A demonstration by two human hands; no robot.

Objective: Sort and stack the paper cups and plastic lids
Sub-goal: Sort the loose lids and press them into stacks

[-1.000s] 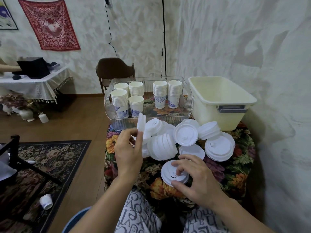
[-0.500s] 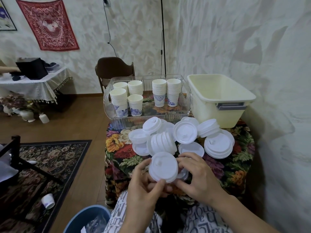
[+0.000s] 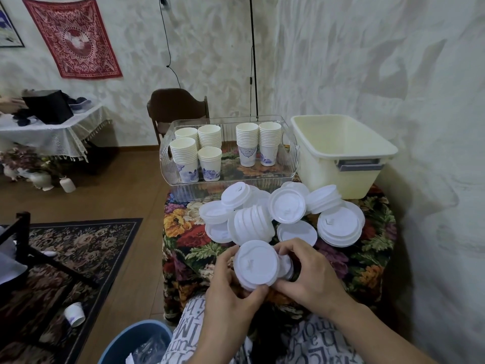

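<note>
Lid stack (image 3: 256, 264): now gripped by both left hand (image 3: 231, 287) and right hand (image 3: 304, 271); one lid newly added. Loose lids (image 3: 286, 208) remain unsorted.

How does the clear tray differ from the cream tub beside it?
The clear tray is see-through with ribbed walls; the cream tub is opaque with smooth walls. The clear tray holds six stacks of paper cups; no contents show in the part of the cream tub's interior that is visible. The cream tub stands taller and has a grey handle on its near end. Both are rectangular, open-topped and sit on the floral tablecloth behind the loose lids.
</note>
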